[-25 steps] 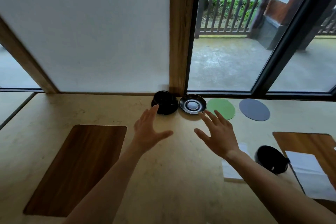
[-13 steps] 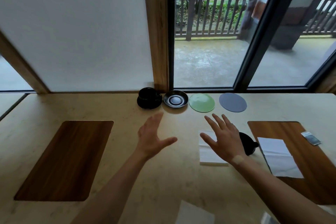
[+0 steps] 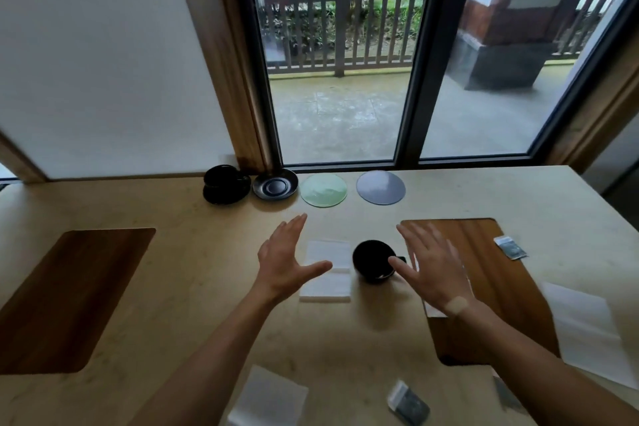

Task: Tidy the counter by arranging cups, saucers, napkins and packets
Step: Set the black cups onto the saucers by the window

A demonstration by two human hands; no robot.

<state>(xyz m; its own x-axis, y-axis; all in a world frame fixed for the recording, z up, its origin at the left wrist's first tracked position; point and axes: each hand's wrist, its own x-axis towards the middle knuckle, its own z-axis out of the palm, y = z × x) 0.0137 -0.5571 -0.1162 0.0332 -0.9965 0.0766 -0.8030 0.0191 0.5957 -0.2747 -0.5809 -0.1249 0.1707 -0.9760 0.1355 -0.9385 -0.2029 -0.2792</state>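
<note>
Two spread, empty hands — left hand (image 3: 283, 264), right hand (image 3: 432, 270) — flanking black cup (image 3: 371, 259): rigid, breakable, probably best taken by its handle.

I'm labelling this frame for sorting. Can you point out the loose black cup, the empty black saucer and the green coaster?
loose black cup (image 3: 370, 258): head view, on its dark inside.
empty black saucer (image 3: 275, 185): head view, on its centre well.
green coaster (image 3: 323, 189): head view, on its middle.

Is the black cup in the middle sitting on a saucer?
No, the black cup stands straight on the bare counter, beside a white napkin, while the empty saucer sits far back by the window.
</note>
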